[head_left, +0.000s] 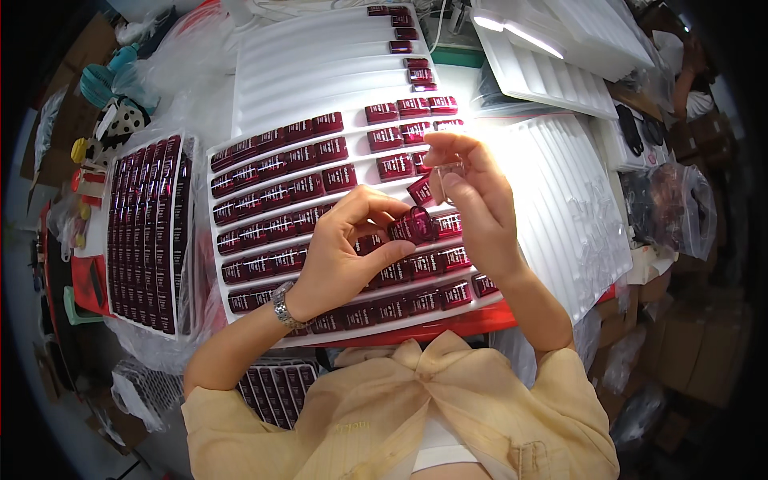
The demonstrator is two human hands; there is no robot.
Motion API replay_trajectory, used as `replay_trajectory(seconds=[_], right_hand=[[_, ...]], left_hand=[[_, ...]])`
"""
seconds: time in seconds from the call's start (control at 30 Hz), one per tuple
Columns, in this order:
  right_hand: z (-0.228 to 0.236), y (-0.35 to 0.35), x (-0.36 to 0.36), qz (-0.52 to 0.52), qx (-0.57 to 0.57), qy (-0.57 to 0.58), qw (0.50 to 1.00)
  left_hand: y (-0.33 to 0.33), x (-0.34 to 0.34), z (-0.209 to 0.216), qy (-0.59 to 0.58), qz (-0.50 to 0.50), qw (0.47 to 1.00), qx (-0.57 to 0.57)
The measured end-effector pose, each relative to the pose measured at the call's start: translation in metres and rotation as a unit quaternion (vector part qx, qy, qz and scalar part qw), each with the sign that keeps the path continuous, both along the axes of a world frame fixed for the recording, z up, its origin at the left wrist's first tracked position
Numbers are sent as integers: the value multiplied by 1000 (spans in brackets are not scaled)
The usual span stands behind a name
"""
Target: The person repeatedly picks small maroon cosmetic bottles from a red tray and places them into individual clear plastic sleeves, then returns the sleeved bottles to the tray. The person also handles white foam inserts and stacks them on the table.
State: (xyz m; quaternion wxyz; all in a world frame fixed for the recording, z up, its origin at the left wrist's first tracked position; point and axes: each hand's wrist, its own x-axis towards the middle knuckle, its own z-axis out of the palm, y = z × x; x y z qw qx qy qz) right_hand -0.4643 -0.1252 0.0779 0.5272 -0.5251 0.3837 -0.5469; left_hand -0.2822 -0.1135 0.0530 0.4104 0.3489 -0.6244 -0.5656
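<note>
My left hand (342, 246) grips a small dark red, see-through container (411, 226) between thumb and fingers, its round open end facing right. Beside it, my right hand (482, 192) pinches a small clear plastic piece (448, 173), apart from the container; whether it is a cap I cannot tell. Both hands are over a white ridged tray (358, 156) holding rows of similar glossy dark red containers (306, 189) with pale print. One container (419, 190) sits tilted just below my right fingers. My hands and forearms hide part of the lower rows.
A second white tray (312, 60) at the back holds several red containers along its right side. At left stands a full tray of dark red containers (148, 232). Stacked white trays (572, 216) lie at right under bright lamp glare. Plastic bags (680, 208) are farther right.
</note>
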Motion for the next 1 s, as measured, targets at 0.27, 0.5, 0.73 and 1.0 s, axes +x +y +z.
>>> replay_trajectory(seconds=[0.27,0.5,0.73,1.0], right_hand=[[-20,9,23,-64,-92,-80,990],[-16,17,-4,3,-197,182,963],[-33,-25,-36,50,-355,590,723],[-30,-28,-45,79,-283,544,786]], left_hand=[[5,-18,-6,22,71,997,4],[6,-5,-3,97,93,989,61],[-29,12,-10,-361,43,890,-275],[-33,10,-15,-370,57,885,-275]])
